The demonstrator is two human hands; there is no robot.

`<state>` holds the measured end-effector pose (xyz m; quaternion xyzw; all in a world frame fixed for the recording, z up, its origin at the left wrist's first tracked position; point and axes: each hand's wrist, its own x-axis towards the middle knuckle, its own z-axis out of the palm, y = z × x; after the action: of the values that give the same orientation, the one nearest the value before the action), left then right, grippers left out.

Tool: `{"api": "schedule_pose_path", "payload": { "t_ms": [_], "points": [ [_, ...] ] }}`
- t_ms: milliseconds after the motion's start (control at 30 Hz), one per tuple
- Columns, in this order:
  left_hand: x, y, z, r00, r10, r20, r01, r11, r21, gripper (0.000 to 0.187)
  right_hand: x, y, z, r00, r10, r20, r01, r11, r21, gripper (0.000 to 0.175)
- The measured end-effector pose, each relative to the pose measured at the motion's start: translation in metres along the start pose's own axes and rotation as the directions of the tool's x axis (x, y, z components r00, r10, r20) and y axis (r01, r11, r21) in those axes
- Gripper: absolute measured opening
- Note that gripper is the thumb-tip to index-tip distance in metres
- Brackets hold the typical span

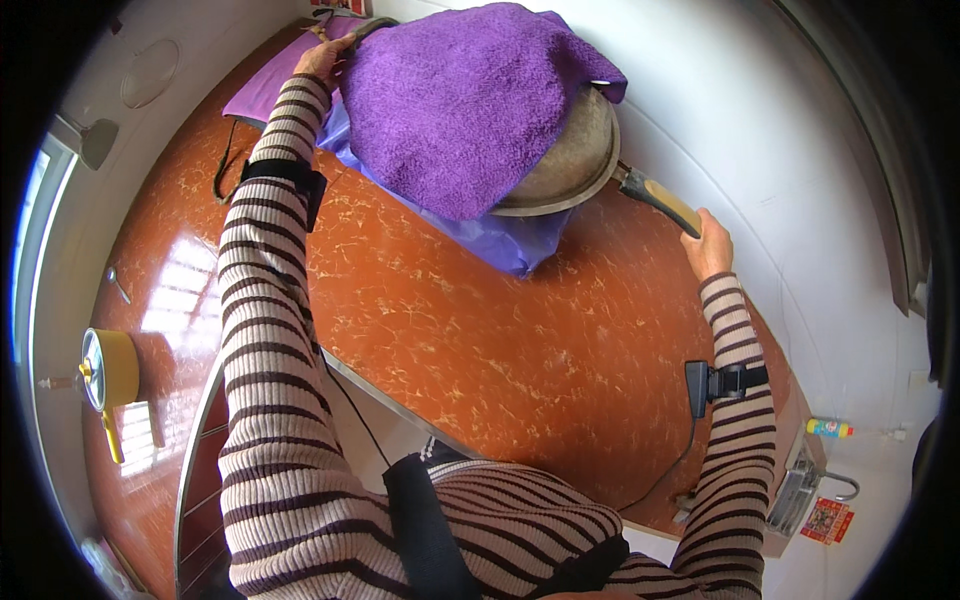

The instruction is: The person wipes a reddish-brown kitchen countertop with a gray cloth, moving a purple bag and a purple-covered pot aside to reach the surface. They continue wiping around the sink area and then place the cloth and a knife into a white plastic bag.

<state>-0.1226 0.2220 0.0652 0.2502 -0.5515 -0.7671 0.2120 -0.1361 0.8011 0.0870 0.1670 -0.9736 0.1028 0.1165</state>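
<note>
A frying pan (570, 165) with a worn grey surface is partly covered by a purple terry towel (457, 105) at the top of the view. My right hand (709, 244) grips the end of the pan's black and tan handle (664, 201). At the upper left, my left hand (325, 60) is at a dark curved handle (373, 28) beside the towel's edge; its fingertips are partly hidden. A blue-violet plastic bag (517, 244) shows beneath the pan and towel, on the red-brown marbled countertop (450, 322).
A purple cloth or mat (274, 82) lies behind my left forearm. On the left stand a yellow saucepan (118, 367) and a small spoon (118, 285). A white wall (720, 120) bounds the counter on the right, with a yellow bottle (829, 428) near the lower right.
</note>
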Motion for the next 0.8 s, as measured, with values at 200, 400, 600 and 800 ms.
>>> {"api": "schedule_pose_path", "payload": {
  "t_ms": [200, 400, 600, 800],
  "points": [
    [0.002, 0.001, 0.001, 1.000, -0.001, -0.029, 0.004, 0.996, 0.084, 0.034, 0.008, 0.000, -0.006, 0.994, 0.049, 0.099, -0.048, 0.999, -0.018, 0.017],
    [0.002, 0.001, 0.010, 0.999, -0.033, -0.009, 0.033, 0.999, 0.015, 0.027, 0.015, 0.006, -0.003, 0.988, 0.057, 0.142, -0.058, 0.998, 0.005, 0.018],
    [0.001, 0.006, 0.014, 0.999, -0.028, -0.031, 0.033, 0.984, 0.173, 0.031, 0.019, 0.011, -0.003, 0.979, 0.055, 0.194, -0.064, 0.997, 0.041, 0.018],
    [0.010, 0.001, 0.006, 1.000, -0.004, -0.027, 0.009, 0.985, 0.172, 0.031, 0.020, 0.008, -0.008, 0.968, 0.097, 0.230, -0.095, 0.995, -0.017, 0.022]
  ]
}}
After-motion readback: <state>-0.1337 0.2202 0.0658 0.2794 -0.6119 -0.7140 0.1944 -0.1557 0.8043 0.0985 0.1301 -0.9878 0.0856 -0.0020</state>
